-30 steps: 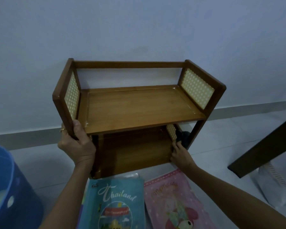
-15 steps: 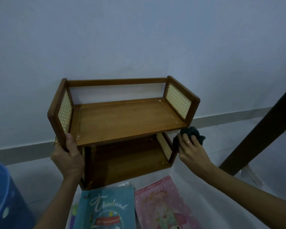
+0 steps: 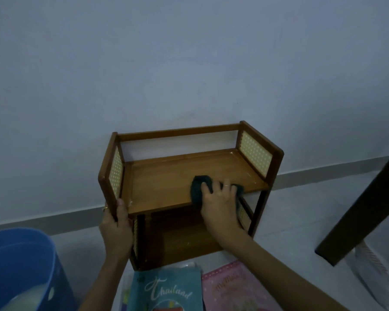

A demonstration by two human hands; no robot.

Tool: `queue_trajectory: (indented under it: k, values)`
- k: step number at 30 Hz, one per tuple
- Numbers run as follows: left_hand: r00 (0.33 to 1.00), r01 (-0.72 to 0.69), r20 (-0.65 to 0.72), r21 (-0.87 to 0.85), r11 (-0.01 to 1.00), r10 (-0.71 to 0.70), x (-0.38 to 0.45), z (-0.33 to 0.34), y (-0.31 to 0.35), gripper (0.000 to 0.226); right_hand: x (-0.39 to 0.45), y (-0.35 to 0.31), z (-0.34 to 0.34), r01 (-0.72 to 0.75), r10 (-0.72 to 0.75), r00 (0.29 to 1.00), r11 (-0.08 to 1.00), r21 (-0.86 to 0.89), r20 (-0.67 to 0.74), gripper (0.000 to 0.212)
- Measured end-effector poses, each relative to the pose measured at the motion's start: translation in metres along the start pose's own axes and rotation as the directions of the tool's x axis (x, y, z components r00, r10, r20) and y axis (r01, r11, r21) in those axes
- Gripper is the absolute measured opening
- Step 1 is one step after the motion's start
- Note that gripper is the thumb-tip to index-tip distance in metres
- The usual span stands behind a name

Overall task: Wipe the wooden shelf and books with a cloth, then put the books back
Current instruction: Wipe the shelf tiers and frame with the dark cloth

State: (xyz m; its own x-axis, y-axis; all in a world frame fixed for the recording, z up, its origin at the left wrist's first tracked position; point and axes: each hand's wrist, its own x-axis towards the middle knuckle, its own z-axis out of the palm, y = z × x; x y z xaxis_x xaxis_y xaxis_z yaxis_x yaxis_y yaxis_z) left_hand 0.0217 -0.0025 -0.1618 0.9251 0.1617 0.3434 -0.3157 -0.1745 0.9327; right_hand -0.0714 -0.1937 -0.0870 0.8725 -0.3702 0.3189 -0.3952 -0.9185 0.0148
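Observation:
A small two-tier wooden shelf (image 3: pixel 166 185) with woven side panels stands on the floor against the wall, with no books on it. My left hand (image 3: pixel 116 225) grips its front left post. My right hand (image 3: pixel 220 198) presses a dark cloth (image 3: pixel 199 187) flat on the right half of the top board, fingers spread over it. On the floor in front of the shelf lie a teal book titled "Thailand" (image 3: pixel 166 290) and a pink book (image 3: pixel 236 288), side by side, cut off by the bottom edge.
A blue plastic bucket (image 3: pixel 20 265) stands at the lower left, with something pale inside. A dark wooden beam (image 3: pixel 364 212) slants down at the right, with a white bag (image 3: pixel 373 265) beneath it. A plain wall and grey skirting run behind the shelf.
My right hand has brought the cloth from the shelf's lower right side up onto the top board. The left hand keeps its hold on the left post.

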Motion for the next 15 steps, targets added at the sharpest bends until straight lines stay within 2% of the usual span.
queue_trajectory:
  k: [3,5,9,12,15]
  values:
    - [1.0,0.018,0.01,-0.006,1.0,-0.018,0.0,-0.001,0.0,0.066,-0.009,-0.062,-0.003,0.194,-0.195,0.981,0.98,0.035,0.01,0.057]
    - [1.0,0.019,0.0,-0.002,1.0,-0.019,0.001,-0.002,0.0,0.064,-0.014,-0.09,0.0,0.232,-0.231,0.973,0.971,0.054,-0.025,0.062]
    - [1.0,0.031,0.004,-0.003,1.0,-0.031,0.001,-0.001,0.003,0.051,-0.016,-0.08,0.01,0.347,-0.346,0.938,0.936,0.051,-0.019,0.075]
    - [0.998,0.046,0.033,-0.019,0.999,-0.045,-0.001,-0.002,0.008,0.042,-0.014,-0.035,0.017,0.271,-0.269,0.961,0.962,0.036,-0.068,0.079]
    - [0.997,0.069,0.037,-0.03,0.997,-0.068,0.0,-0.002,0.006,0.05,-0.008,0.002,0.023,0.102,-0.097,0.987,0.994,0.031,-0.129,0.072]
